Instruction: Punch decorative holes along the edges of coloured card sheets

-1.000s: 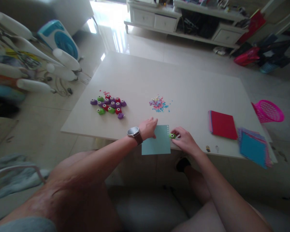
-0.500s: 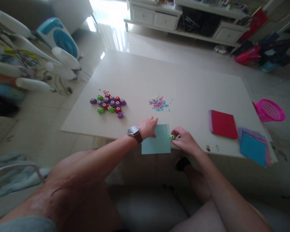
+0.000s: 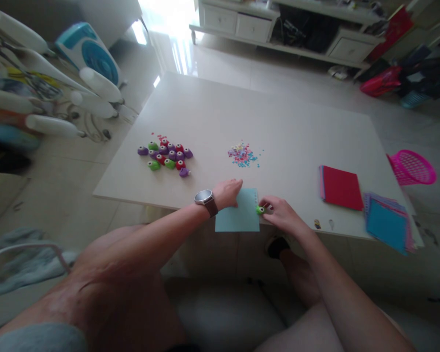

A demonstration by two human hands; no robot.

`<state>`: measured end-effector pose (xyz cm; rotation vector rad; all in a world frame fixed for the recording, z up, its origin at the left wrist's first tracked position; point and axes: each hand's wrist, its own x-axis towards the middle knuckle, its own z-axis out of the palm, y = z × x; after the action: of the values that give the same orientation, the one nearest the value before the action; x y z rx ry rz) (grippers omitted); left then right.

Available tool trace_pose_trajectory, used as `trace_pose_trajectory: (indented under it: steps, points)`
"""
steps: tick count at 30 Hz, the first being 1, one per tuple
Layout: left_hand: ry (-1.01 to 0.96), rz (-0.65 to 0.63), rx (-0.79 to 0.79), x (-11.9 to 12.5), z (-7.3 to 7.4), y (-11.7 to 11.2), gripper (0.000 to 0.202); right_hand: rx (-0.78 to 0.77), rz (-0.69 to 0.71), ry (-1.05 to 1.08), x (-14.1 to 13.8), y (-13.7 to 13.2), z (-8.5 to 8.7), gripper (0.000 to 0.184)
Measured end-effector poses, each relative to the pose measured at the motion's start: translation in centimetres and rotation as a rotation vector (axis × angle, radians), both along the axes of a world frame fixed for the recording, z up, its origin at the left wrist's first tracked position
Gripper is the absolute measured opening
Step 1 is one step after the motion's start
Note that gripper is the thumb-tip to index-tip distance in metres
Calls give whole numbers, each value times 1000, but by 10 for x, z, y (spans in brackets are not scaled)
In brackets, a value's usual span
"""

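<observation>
A light blue paper sheet (image 3: 239,215) lies at the near edge of the white table (image 3: 271,122), partly overhanging it. My left hand (image 3: 227,193), with a watch on the wrist, presses flat on the sheet's left side, fingers stretched out. My right hand (image 3: 281,212) is closed around a small green paper punch (image 3: 260,209) set on the sheet's right edge, where a row of small holes shows. A little heap of coloured paper bits (image 3: 242,155) lies beyond the sheet.
A cluster of several purple, red and green punches (image 3: 165,157) sits at the table's left. A red-topped paper stack (image 3: 340,181) and a blue-topped stack (image 3: 386,221) lie at right. A pink basket (image 3: 412,167) stands on the floor beside the table.
Both hands and the sheet stay almost in place; the punch has slid slightly down the sheet's right edge. The camera has tilted a little.
</observation>
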<state>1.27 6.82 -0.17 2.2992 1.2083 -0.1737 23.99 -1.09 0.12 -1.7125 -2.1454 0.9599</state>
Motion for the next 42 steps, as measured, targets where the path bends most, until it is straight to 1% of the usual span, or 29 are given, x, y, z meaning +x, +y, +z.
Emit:
trace_pose_trajectory:
  steps: [2, 3, 5, 8, 11, 17, 21, 30, 37, 40, 42]
  points:
    - [-21, -50, -45, 1, -3, 1, 35, 4, 3, 13, 0, 0, -1, 24]
    - [-29, -64, -65, 2, -4, 1, 29, -3, 2, 17, 0, 0, -1, 23]
    - [-35, -69, -90, 5, -4, 0, 26, -25, -11, 24, 1, 0, -1, 20]
    - [-30, -69, -100, 7, -2, -2, 32, -74, -56, 63, 3, -1, -1, 25]
    - [-22, -79, -81, 8, -2, -4, 39, -149, -98, 116, 6, -1, -1, 22]
    - [-24, -85, -57, 9, -4, -6, 38, -242, -127, 164, 9, 2, -4, 23]
    - [-27, -82, -51, 9, -5, -6, 39, -290, -150, 158, 11, 3, -5, 23]
    - [-20, -83, -57, 9, -3, -7, 39, -295, -178, 182, 7, 3, -9, 19]
    - [-23, -99, -35, 9, -6, -6, 39, -271, -181, 205, 1, 4, -9, 19]
    - [-2, -117, -32, 11, -1, -6, 42, -286, -197, 188, -1, 6, -7, 20]
    - [15, -121, -52, 14, 5, -7, 51, -290, -206, 167, -2, 8, -6, 20]
